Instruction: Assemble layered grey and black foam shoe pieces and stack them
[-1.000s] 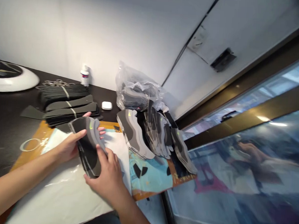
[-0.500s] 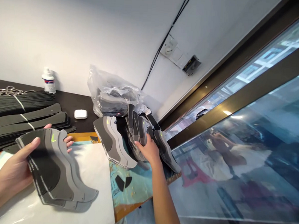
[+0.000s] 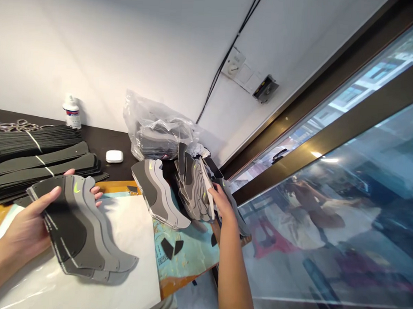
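Note:
My left hand (image 3: 30, 227) is closed around a fanned stack of grey and black shoe-upper pieces (image 3: 82, 233) with a small yellow-green logo, held over a white sheet (image 3: 130, 261). My right hand (image 3: 222, 207) reaches into the upright pile of similar grey pieces (image 3: 194, 186) at the table's right end, its fingers pinching the edge of a lifted bunch. Another fanned stack of grey pieces (image 3: 160, 196) lies between the two hands.
Bundles of black strips (image 3: 34, 155) lie at the left. A white bottle (image 3: 71, 111), a small white case (image 3: 114, 156) and a clear plastic bag of grey pieces (image 3: 159, 133) stand near the wall. A glass window (image 3: 328, 218) runs along the right.
My right hand left the held stack, reached to the upright pile on the right, and now lifts a bunch of pieces there. The view swung right.

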Motion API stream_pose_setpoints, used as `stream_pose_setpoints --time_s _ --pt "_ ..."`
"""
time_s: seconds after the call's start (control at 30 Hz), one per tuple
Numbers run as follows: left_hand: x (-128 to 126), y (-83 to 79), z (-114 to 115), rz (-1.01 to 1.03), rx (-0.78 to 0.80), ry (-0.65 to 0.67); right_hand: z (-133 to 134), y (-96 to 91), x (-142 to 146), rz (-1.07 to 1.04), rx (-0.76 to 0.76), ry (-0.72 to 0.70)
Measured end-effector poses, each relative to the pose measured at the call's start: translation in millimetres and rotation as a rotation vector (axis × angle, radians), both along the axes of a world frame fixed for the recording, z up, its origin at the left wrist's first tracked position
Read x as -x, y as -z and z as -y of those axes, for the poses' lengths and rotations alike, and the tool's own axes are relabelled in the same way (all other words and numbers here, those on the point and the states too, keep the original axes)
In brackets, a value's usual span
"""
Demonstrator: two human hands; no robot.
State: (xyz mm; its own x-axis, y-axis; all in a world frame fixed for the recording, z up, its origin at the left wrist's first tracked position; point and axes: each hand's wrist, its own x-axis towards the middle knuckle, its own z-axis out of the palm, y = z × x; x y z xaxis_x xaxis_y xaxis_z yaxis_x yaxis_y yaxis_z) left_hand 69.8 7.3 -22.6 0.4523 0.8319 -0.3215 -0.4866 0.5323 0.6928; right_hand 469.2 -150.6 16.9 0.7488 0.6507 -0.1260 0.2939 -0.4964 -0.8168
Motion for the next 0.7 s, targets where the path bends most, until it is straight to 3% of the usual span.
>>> stream_pose_setpoints --time_s 0.2,0.3,0.37,0.47,0.6,0.7 --pt "3 13.6 -6 0.158 0.002 0.063 12 -20.1 9 -0.106 -0.253 0.129" --pt "1 9.2 -3 0.104 -0.010 0.034 18 -33.6 36 -0.073 -0.379 0.082" --pt "0 5.3 0 0.094 -0.034 0.031 18 -40.5 73 0.025 -0.435 -0.044" --pt "-1 4.6 3 0.173 -0.093 0.049 14 -37.4 152 0.255 -0.370 -0.305" --pt "0 13.5 0 0.315 -0.130 0.117 3 -4.9 256 0.450 -0.118 -0.551" --pt "1 18.3 -4 0.403 -0.177 0.142 -5 19.8 293 0.475 0.028 -0.619"
